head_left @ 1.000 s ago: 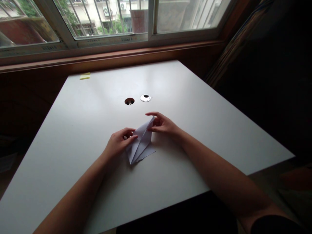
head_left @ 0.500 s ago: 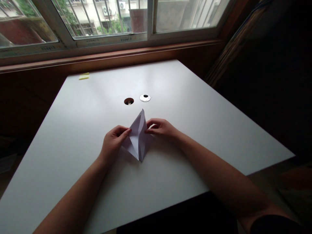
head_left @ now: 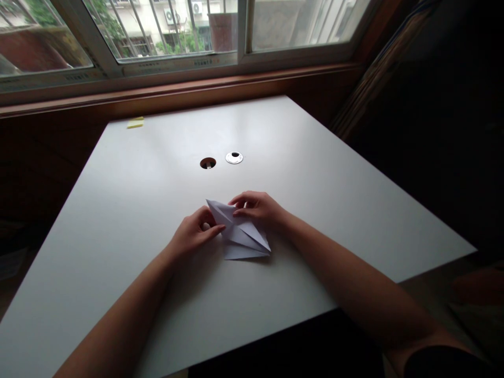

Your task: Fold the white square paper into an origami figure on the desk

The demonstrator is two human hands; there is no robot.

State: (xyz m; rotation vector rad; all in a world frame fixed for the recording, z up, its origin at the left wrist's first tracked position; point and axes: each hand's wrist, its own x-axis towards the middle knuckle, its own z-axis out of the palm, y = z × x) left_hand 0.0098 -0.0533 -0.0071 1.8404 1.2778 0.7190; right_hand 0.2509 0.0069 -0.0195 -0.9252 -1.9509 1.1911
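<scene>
Daylight is falling through a barred window onto a white table, and right there, on the near side of its middle, two bare hands are gripping one piece of work between them. Left hand is pinching the folded paper at its left edge, thumb lying across the near face, fingers curling behind and partly hiding. Right hand is gripping the same paper from the upper right, thumb pressing on the face, forefinger arching along the top edge. Both grips are holding firm on it!

And look at that paper: one sharp tip is pointing up and away to the left, another is pointing down to the right, with creased layers fanning apart between them and a lower flap spreading out beneath. Whether its bottom edge is touching the table, I cannot tell.

Moving outward, a round hole is sitting just beyond the hands, and a silvery round cover is lying just beside it. Far off at the back left corner, a yellow slip is resting near the edge. Down at lower right, a dark sleeve is covering the right upper arm, while greenery is showing outside.
</scene>
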